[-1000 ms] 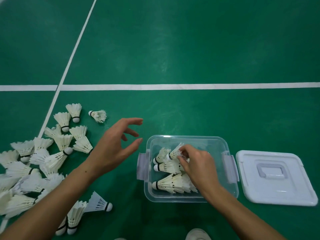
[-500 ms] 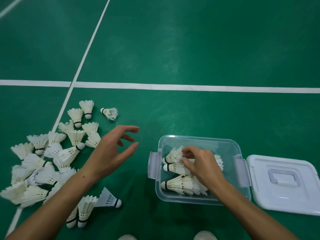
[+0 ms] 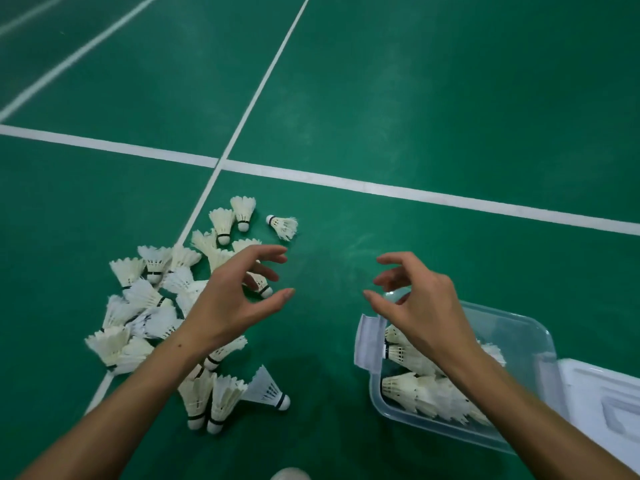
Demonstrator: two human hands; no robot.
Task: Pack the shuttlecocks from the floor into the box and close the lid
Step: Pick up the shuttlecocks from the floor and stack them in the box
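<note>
Several white feather shuttlecocks (image 3: 149,306) lie in a loose pile on the green floor at the left. A clear plastic box (image 3: 519,330) stands at the lower right with several shuttlecocks (image 3: 415,389) lying inside. Its white lid (image 3: 602,400) lies on the floor to the box's right, partly cut off by the frame. My left hand (image 3: 235,299) hovers over the right side of the pile, fingers loosely spread, holding nothing. My right hand (image 3: 419,303) hovers above the box's left end, empty, with fingers relaxed.
White court lines (image 3: 381,188) cross the green floor beyond the pile. One frayed shuttlecock (image 3: 284,226) lies apart at the pile's far edge. A shoe tip (image 3: 290,474) shows at the bottom edge.
My right hand has let go of the shuttlecock in the box and lifted out toward the left. The view has swung left, so pile and box appear shifted right.
</note>
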